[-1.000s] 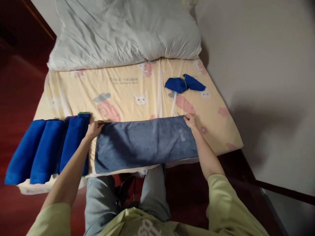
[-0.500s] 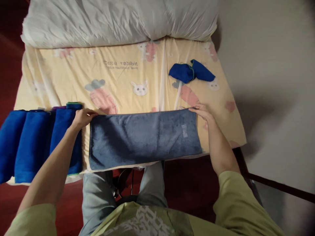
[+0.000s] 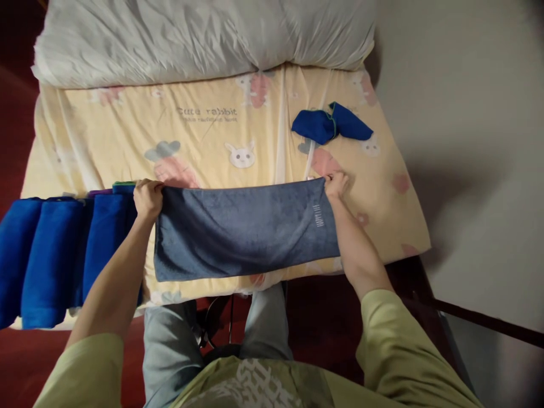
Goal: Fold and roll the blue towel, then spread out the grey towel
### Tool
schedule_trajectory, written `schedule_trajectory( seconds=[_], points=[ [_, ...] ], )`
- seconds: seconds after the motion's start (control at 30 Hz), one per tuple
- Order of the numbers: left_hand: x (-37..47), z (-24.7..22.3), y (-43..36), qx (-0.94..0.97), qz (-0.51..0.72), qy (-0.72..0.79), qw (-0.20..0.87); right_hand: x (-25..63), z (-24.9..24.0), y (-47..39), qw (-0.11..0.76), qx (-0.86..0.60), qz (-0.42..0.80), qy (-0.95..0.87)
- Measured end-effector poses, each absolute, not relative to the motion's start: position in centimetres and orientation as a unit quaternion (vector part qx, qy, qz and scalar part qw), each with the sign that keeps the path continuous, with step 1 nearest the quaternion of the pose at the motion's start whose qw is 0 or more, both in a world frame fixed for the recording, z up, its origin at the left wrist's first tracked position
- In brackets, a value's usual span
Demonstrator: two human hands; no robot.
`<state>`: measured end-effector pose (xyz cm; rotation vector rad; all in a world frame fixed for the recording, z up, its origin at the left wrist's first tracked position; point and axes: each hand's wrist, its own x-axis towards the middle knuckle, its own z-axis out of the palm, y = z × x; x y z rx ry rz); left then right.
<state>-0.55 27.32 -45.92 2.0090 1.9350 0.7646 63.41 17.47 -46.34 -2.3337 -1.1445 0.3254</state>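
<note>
A grey-blue towel with white lettering near its right end lies spread lengthwise along the near edge of the bed. My left hand is closed on its far left corner, and my right hand pinches its far right corner. Between the two hands the far edge is drawn fairly straight. Soft folds cross the towel's middle and left part. Just left of my left hand, several folded bright blue towels lie side by side, partly covered by my forearm.
A crumpled blue cloth with green edging lies on the patterned yellow bedsheet at the back right. A thick white quilt is heaped along the far side. A pale wall stands to the right.
Both hands have closed more firmly on the far corners. The grey-blue towel has shifted slightly away from me, and its near edge now lies farther onto the bed.
</note>
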Motion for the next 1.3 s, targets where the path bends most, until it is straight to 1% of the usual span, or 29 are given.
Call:
schedule_trajectory(
  seconds=[0.13, 0.27, 0.33, 0.43, 0.53, 0.67, 0.77, 0.83, 0.9, 1.0, 1.13, 1.3],
  points=[
    [0.8, -46.3, 25.6, 0.671, 0.233, 0.694, 0.118, 61.0, -47.4, 16.6, 0.248, -0.879, 0.098, -0.394],
    [3.9, -46.0, 21.1, 0.688, 0.278, 0.667, 0.063, 56.0, -47.8, 13.3, 0.25, -0.845, 0.053, -0.469],
    [5.5, -46.0, 18.7, 0.721, 0.261, 0.636, 0.088, 53.1, -47.8, 11.4, 0.215, -0.807, 0.056, -0.547],
    [6.6, -46.4, 16.8, 0.743, 0.208, 0.619, 0.149, 50.3, -48.0, 9.6, 0.145, -0.737, 0.102, -0.652],
    [6.3, -47.2, 16.8, 0.729, 0.193, 0.639, 0.151, 51.2, -48.7, 9.8, 0.12, -0.744, 0.113, -0.648],
    [5.8, -47.3, 17.6, 0.727, 0.19, 0.646, 0.133, 55.7, -49.5, 12.4, 0.136, -0.826, 0.093, -0.54],
    [6.1, -46.7, 17.0, 0.719, 0.182, 0.658, 0.128, 57.2, -48.9, 13.8, 0.129, -0.851, 0.11, -0.497],
    [6.2, -46.3, 15.4, 0.714, 0.177, 0.666, 0.126, 56.3, -48.1, 13.1, 0.12, -0.845, 0.103, -0.512],
    [5.8, -46.0, 12.4, 0.718, 0.171, 0.663, 0.125, 54.6, -47.5, 10.5, 0.124, -0.819, 0.069, -0.557],
    [4.4, -46.3, 6.4, 0.735, 0.155, 0.65, 0.117, 53.0, -47.6, 3.9, 0.129, -0.783, 0.032, -0.608],
    [2.2, -47.0, 0.2, 0.732, 0.155, 0.658, 0.087, 54.7, -48.7, -4.5, 0.101, -0.818, 0.025, -0.566],
    [1.3, -47.2, -2.6, 0.721, 0.17, 0.669, 0.062, 56.9, -48.8, -7.8, 0.076, -0.845, 0.011, -0.529]
  ],
)
